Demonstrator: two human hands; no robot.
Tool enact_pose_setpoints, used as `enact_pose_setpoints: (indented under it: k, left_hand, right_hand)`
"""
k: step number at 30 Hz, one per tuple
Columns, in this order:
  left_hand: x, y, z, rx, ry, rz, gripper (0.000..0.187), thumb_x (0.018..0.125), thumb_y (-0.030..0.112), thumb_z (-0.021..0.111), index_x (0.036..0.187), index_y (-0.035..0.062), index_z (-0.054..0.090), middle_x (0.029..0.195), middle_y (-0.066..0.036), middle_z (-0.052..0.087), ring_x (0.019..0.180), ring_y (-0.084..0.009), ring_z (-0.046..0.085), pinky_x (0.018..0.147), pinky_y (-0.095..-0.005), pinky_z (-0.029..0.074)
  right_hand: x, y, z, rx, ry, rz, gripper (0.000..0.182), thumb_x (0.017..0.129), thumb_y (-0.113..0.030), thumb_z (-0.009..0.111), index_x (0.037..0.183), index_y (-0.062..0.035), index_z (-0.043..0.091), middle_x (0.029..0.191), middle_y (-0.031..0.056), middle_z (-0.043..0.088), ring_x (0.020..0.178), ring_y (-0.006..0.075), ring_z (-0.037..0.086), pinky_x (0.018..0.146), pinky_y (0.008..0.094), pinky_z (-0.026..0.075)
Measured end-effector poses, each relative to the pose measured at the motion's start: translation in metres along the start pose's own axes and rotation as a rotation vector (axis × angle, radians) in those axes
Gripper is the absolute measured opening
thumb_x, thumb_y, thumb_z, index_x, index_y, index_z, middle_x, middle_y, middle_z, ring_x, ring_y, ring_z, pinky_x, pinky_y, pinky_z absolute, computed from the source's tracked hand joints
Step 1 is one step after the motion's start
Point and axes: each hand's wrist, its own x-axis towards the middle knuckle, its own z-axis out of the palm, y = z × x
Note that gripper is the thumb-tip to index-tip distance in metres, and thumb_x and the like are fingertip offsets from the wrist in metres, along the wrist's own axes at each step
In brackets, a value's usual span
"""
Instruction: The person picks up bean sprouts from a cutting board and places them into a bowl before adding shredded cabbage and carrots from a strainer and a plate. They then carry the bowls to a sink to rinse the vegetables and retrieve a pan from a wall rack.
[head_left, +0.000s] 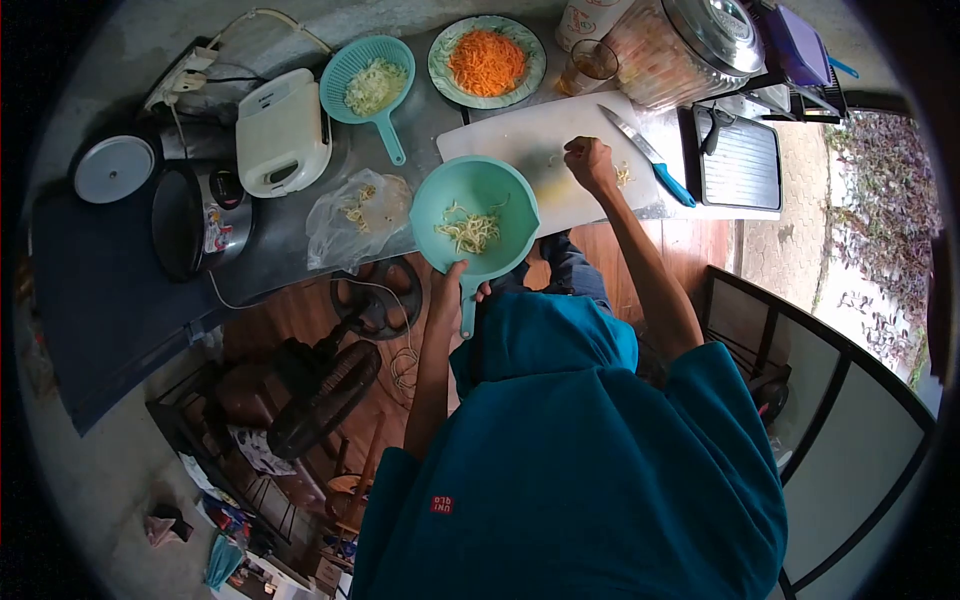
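My left hand grips a mint-green plastic bowl near its handle, at the counter's front edge. Pale shredded vegetable strips lie in the bottom of that bowl. Over the white cutting board, my right hand is closed, and whatever is inside its fingers is hidden. A few more pale shreds lie on the board just right of this hand. Beside them rests a kitchen knife with a blue handle, its blade pointing toward the back.
Behind the board stand a plate of grated carrot, a glass and a big clear jar. To the left are a green colander, a plastic bag and a white sandwich maker. A black grill plate sits right.
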Motion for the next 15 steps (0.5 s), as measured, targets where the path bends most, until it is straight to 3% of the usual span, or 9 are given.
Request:
enact_pose_setpoints:
  k: [2, 3, 5, 6, 7, 11, 15]
  left_hand:
    - [0.001, -0.001, -0.001, 0.010, -0.043, 0.036, 0.029, 0.088, 0.015, 0.047, 0.105, -0.0078, 0.049, 0.077, -0.017, 0.060, 0.051, -0.0215, 0.057, 0.041, -0.0283, 0.043]
    - [0.002, -0.001, -0.001, 0.010, -0.040, 0.035, 0.029, 0.088, 0.015, 0.047, 0.105, -0.0078, 0.049, 0.077, -0.017, 0.060, 0.051, -0.0215, 0.057, 0.041, -0.0283, 0.043]
    - [-0.001, 0.003, 0.003, 0.096, -0.046, 0.027, 0.032, 0.087, 0.029, 0.052, 0.097, -0.0011, 0.049, 0.069, -0.015, 0.057, 0.054, -0.0193, 0.052, 0.053, -0.0280, 0.043]
    - [-0.002, 0.005, 0.004, 0.099, -0.037, 0.027, 0.032, 0.087, 0.029, 0.052, 0.097, -0.0011, 0.049, 0.069, -0.015, 0.057, 0.054, -0.0193, 0.052, 0.053, -0.0280, 0.043]
    - [-0.002, 0.006, 0.006, 0.089, -0.043, 0.018, 0.031, 0.087, 0.028, 0.052, 0.098, -0.0014, 0.049, 0.069, -0.015, 0.057, 0.055, -0.0196, 0.053, 0.052, -0.0281, 0.043]
    - [-0.011, 0.015, 0.024, 0.090, -0.041, 0.078, 0.030, 0.087, 0.024, 0.051, 0.100, -0.0025, 0.048, 0.070, -0.014, 0.057, 0.056, -0.0208, 0.056, 0.049, -0.0285, 0.043]
    - [-0.008, 0.014, 0.024, 0.087, -0.051, 0.081, 0.030, 0.087, 0.022, 0.051, 0.102, -0.0034, 0.047, 0.073, -0.014, 0.057, 0.056, -0.0214, 0.058, 0.047, -0.0285, 0.043]
  right_hand:
    - [-0.004, -0.009, -0.005, -0.114, 0.124, -0.022, 0.031, 0.069, -0.020, 0.070, 0.094, -0.0008, 0.065, 0.075, 0.0187, 0.062, 0.070, 0.0316, 0.063, 0.065, 0.0400, 0.051]
    - [-0.007, -0.014, -0.007, -0.166, 0.075, 0.050, 0.037, 0.072, -0.025, 0.070, 0.099, -0.0008, 0.063, 0.079, 0.0182, 0.059, 0.074, 0.0323, 0.061, 0.068, 0.0409, 0.050]
    - [-0.015, -0.022, 0.004, -0.227, 0.095, -0.006, 0.038, 0.073, -0.026, 0.069, 0.099, -0.0003, 0.062, 0.083, 0.0187, 0.057, 0.077, 0.0330, 0.060, 0.070, 0.0415, 0.050]
    - [-0.017, -0.026, 0.008, -0.287, 0.117, -0.063, 0.039, 0.074, -0.027, 0.068, 0.100, 0.0001, 0.061, 0.086, 0.0192, 0.056, 0.080, 0.0337, 0.060, 0.071, 0.0420, 0.050]
    - [-0.016, -0.024, 0.015, -0.258, 0.062, -0.065, 0.036, 0.074, -0.027, 0.067, 0.098, -0.0007, 0.061, 0.092, 0.0206, 0.055, 0.085, 0.0357, 0.059, 0.073, 0.0432, 0.050]
    - [-0.009, -0.016, 0.033, -0.214, -0.003, -0.092, 0.029, 0.071, -0.022, 0.066, 0.091, -0.0017, 0.061, 0.091, 0.0212, 0.056, 0.083, 0.0375, 0.059, 0.073, 0.0436, 0.050]
    - [-0.002, -0.021, 0.029, -0.214, -0.036, -0.099, 0.017, 0.066, -0.014, 0.065, 0.079, -0.0022, 0.063, 0.082, 0.0189, 0.061, 0.075, 0.0375, 0.062, 0.068, 0.0434, 0.051]
